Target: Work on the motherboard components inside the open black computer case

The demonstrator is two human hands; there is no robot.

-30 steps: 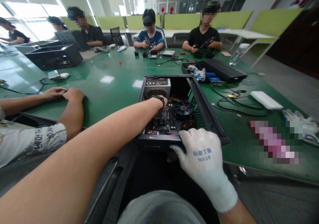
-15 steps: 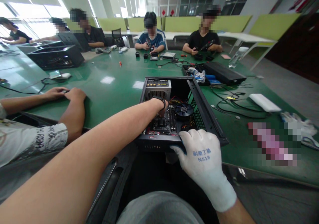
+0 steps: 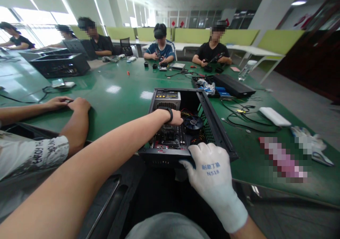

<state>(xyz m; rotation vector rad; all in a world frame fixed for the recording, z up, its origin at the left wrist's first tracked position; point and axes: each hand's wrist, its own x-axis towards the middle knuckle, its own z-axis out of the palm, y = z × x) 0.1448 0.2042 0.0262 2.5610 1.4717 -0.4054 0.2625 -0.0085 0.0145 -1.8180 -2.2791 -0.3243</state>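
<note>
An open black computer case [image 3: 219, 132] lies at the table's near edge, its inside facing up. Inside are a silver power supply [image 3: 168, 96], a black round fan [image 3: 193, 123] and a motherboard [image 3: 170, 137]. My bare left hand [image 3: 176, 117], with a black band at the wrist, is inside the case between the power supply and the fan. Its fingers are bent, and anything in them is too small to make out. My right hand [image 3: 208, 164], in a white glove, grips the near edge of the case, thumb on the outer side.
Another person's hands [image 3: 70, 103] rest on the green table [image 3: 117, 108] at the left. Cables [image 3: 239, 120], a white box [image 3: 275, 116], white gloves [image 3: 316, 145] and a black tray [image 3: 198, 83] lie at the right. Several people sit across the table.
My left hand has come up from deeper over the motherboard toward the fan, so more of it shows. My right hand still holds the case edge. The view has shifted slightly.
</note>
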